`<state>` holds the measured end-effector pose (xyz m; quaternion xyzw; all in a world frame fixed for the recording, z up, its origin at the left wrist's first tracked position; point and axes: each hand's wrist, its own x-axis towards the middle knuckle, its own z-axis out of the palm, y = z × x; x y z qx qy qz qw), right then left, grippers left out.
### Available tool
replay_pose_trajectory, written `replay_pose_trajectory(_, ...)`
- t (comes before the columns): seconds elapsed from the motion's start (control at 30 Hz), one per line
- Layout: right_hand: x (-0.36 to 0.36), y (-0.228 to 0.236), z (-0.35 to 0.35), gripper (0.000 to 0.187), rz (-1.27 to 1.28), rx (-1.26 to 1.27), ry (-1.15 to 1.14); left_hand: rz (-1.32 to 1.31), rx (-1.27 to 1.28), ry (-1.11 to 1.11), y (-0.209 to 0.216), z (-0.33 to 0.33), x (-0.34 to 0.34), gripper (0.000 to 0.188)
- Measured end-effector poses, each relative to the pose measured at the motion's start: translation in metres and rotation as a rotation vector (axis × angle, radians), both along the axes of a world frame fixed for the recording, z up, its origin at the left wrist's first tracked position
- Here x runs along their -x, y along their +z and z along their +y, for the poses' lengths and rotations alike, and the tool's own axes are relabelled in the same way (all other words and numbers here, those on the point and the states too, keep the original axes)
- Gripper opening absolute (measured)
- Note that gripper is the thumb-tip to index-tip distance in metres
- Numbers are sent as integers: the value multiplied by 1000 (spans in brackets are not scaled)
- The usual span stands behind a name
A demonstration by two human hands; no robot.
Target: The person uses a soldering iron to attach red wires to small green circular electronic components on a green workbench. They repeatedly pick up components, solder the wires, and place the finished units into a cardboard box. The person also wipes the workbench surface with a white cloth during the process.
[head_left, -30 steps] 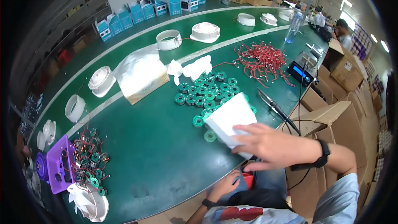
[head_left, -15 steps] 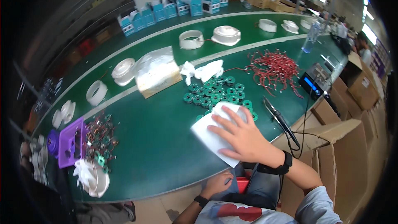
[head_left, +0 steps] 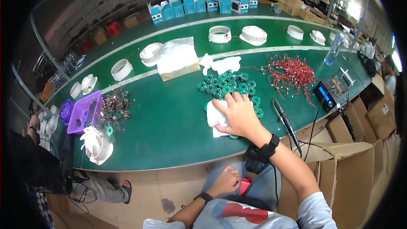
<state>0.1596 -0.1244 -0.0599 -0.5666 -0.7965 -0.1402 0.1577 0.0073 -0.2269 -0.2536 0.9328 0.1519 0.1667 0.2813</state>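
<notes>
My right hand (head_left: 241, 114) presses down over a crumpled white sheet (head_left: 217, 113), paper or cloth, with the thumb on its near side and the fingers bent over it. Its fingertips reach the near side of a cluster of green ring-shaped coils (head_left: 227, 82), partly hidden by the hand and sheet. On my thigh rests my left hand (head_left: 227, 181), holding nothing, fingers loosely spread. A soldering iron (head_left: 285, 116) lies right of the coils. Beyond it spreads a heap of red wires (head_left: 290, 72).
A purple basket (head_left: 86, 112), wired coils (head_left: 116, 106) and a white fan part (head_left: 96, 146) stand left. White housings (head_left: 220, 34) line the far belt. A blue-screened soldering station (head_left: 324, 95) and a bottle (head_left: 335, 48) sit right; cardboard boxes (head_left: 347, 178) flank me. Someone's arm (head_left: 33, 129) shows far left.
The view has shifted, so the table sits differently in it. My right hand has drawn in around the sheet, which now looks bunched instead of spread flat. My left hand stays on my thigh.
</notes>
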Motion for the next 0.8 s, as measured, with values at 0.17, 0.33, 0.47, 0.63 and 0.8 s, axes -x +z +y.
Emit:
replay_pose_trajectory(0.17,1,-4,4,61,-31,-58,24,14,-43,-30,-14,8,6,8)
replay_pose_trajectory(0.33,11,-7,9,60,-21,-24,-45,-42,-6,7,-21,16,14,9)
replay_pose_trajectory(0.47,17,-9,12,57,19,7,-90,-17,14,33,-21,21,14,9)
replay_pose_trajectory(0.63,14,-13,19,55,73,-20,-59,-68,58,38,-23,27,16,9)
replay_pose_trajectory(0.8,11,-16,24,43,277,-87,-52,-90,141,40,-30,30,20,9)
